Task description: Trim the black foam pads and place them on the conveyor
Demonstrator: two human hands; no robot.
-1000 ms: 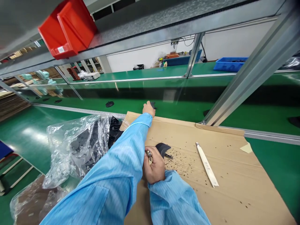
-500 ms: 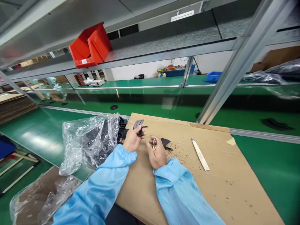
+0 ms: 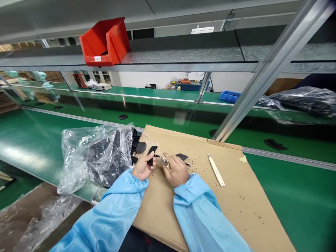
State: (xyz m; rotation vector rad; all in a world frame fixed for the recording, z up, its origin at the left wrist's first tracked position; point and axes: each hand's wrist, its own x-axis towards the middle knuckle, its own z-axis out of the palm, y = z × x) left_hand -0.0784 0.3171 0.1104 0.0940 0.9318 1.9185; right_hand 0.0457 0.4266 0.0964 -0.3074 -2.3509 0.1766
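Trimming a black part (image 3: pixel 151 152), pinched in left hand (image 3: pixel 143 167) near cardboard's (image 3: pixel 236 196) far left corner, beside bag (image 3: pixel 97 154). Right hand (image 3: pixel 176 171) closed on small metal cutter (image 3: pixel 165 161), tip touching part. Next, probably: steady part, snip cleanly along edge.

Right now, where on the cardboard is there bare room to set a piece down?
Bare cardboard sheet lies right of the white strip, out to the green bench. It is crowded at the sheet's left end: plastic bag of black parts, left hand holding a black piece, right hand on a small tool, black scraps around.
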